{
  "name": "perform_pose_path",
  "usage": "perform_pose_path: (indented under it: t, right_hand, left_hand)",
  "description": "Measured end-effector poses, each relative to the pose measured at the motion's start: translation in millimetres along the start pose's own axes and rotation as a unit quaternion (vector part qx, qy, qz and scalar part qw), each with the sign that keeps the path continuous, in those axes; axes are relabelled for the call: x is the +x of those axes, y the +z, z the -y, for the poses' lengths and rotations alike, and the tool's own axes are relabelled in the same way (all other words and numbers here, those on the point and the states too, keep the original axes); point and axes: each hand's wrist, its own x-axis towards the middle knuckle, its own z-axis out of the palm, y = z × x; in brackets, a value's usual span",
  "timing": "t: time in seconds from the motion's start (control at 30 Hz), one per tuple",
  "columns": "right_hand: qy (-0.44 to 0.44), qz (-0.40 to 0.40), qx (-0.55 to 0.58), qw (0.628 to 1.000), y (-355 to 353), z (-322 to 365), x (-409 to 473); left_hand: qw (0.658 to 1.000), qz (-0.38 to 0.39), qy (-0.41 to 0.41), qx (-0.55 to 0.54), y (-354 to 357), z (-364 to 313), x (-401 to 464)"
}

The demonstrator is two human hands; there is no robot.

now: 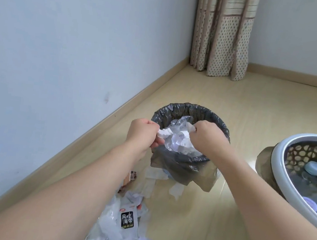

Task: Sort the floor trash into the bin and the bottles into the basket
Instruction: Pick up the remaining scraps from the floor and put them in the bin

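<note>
- A plain pale blue-white painted wall [63, 38] is seen on the left, running from near to far; a small dark mark is visible low on it.
- A light wooden skirting board [114, 112] is fitted along its foot.
- A glossy light beige wood-plank floor [244, 110] is spread across the room, and soft daylight is reflected in it.
- A patterned beige and dusty-pink fabric curtain [222, 32] is hung in the far corner, reaching the floor.
- A second pale wall [304, 34] is seen far right.
</note>
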Motion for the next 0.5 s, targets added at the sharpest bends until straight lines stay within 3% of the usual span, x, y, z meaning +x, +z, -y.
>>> perform_pose_path:
  t: [0.07, 0.13, 0.2, 0.27, 0.33, 0.4, 0.5]
  right_hand:
    - [0.003, -0.019, 0.006, 1.000, 14.3, -5.1, -0.6]
    - [0.001, -0.101, 0.032, 0.994, 20.4, -9.5, -10.9]
    - [-0.068, -0.252, 0.044, 0.964, 31.1, -13.2, -28.0]
    - [-0.195, -0.300, 0.026, 0.933, 56.2, -23.4, -45.8]
    - [-0.316, -0.231, -0.016, 0.920, 96.2, -43.2, -63.1]
    - [-0.380, -0.130, -0.054, 0.914, 135.4, -62.8, -78.1]
    - [-0.368, -0.031, -0.118, 0.922, 177.5, -75.5, -83.2]
  left_hand:
    - [0.997, 0.025, -0.054, -0.039, 17.8, -10.0, 5.8]
    - [0.996, 0.041, -0.067, -0.028, 27.7, -11.4, 9.4]
    - [0.999, -0.026, -0.002, 0.039, 24.0, -5.4, 9.6]
    - [0.983, -0.107, 0.085, 0.123, 12.1, 8.7, 9.4]
    - [0.969, -0.136, 0.118, 0.166, -3.5, 31.8, 9.3]
    - [0.966, -0.126, 0.112, 0.194, -17.8, 60.3, 10.3]
    - [0.948, -0.061, 0.089, 0.298, -31.7, 102.6, 15.4]
